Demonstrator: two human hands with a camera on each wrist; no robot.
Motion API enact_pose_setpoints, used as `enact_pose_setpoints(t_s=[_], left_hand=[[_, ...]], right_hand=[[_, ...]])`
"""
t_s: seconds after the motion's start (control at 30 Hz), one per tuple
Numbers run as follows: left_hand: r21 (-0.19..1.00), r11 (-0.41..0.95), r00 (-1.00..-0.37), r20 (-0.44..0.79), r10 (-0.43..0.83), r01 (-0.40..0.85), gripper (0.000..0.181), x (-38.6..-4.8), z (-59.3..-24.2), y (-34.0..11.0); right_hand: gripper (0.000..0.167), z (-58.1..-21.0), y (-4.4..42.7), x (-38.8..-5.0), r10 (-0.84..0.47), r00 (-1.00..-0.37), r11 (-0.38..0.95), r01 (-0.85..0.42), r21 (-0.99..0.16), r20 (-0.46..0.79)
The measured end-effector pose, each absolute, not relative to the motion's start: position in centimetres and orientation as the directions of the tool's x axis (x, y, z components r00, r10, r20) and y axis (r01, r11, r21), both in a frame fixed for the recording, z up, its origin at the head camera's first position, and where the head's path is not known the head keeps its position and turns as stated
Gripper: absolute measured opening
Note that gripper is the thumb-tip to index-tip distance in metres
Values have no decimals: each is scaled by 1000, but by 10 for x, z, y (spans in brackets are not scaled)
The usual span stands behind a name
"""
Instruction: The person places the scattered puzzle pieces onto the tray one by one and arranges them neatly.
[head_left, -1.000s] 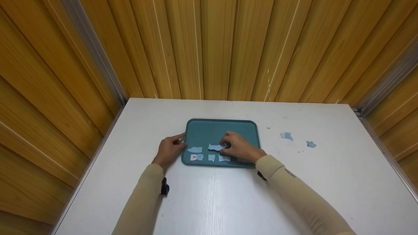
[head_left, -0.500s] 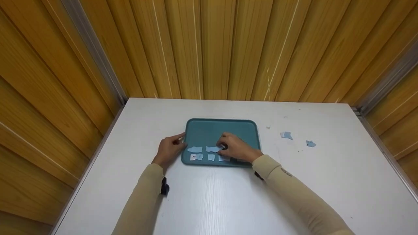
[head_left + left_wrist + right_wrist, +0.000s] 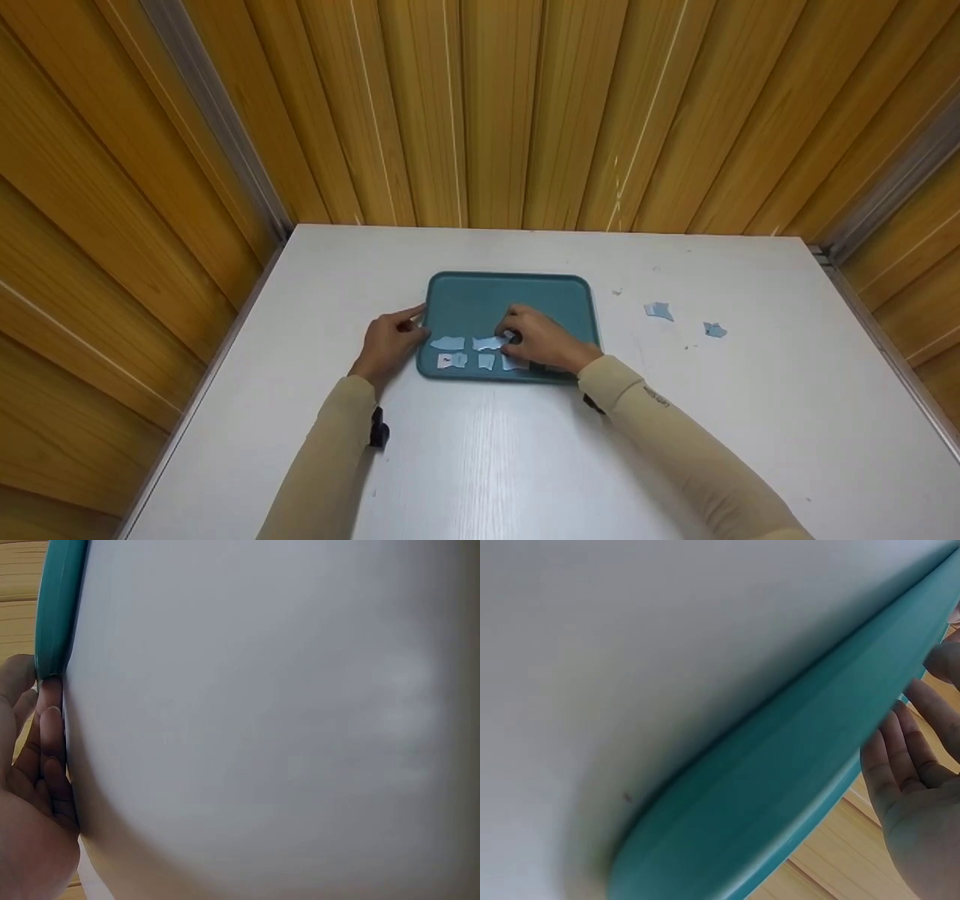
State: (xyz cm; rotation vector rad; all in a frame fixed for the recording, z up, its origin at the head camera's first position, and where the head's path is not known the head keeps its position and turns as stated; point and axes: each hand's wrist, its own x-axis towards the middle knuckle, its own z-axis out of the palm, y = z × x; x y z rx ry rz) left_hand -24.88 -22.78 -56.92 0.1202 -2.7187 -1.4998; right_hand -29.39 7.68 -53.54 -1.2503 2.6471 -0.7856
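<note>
A green tray (image 3: 510,292) lies on the table with several torn light-blue paper pieces near its front. My right hand (image 3: 546,341) is over the tray, thumb and fingers pinching the right end of a long torn paper piece (image 3: 487,343). That end is hidden by the fingers. To its left lies another paper piece (image 3: 448,343). In the row in front are a printed piece (image 3: 452,361), a small piece (image 3: 486,362) and one partly covered by the hand (image 3: 514,364). My left hand (image 3: 388,345) holds the tray's left rim between thumb and fingers; the left wrist view shows this rim (image 3: 58,607) too.
On the white table (image 3: 480,465), right of the tray, lie two more torn paper pieces, one nearer (image 3: 659,311) and one farther right (image 3: 715,330). Tiny crumbs are scattered near them. Wood-patterned walls (image 3: 495,112) stand behind the table and at both sides.
My right hand has moved slightly left with the long paper piece, bringing it closer to the piece on its left. It has barely shifted in the last half second. The left hand stays put.
</note>
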Motion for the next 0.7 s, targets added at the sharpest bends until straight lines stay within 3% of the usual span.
enact_pose_setpoints(t_s=[0.33,0.7], left_hand=[[861,502,-994,-29,-106,-79,52,-249,-570,-225],[865,493,-992,-46,-113,-96,52,-247,-566,-224]], right_hand=[[27,-533,87,-295,-734,-672,527,-656,-540,100],[32,-513,122,-305,-672,-736,571,-589,-571,88]])
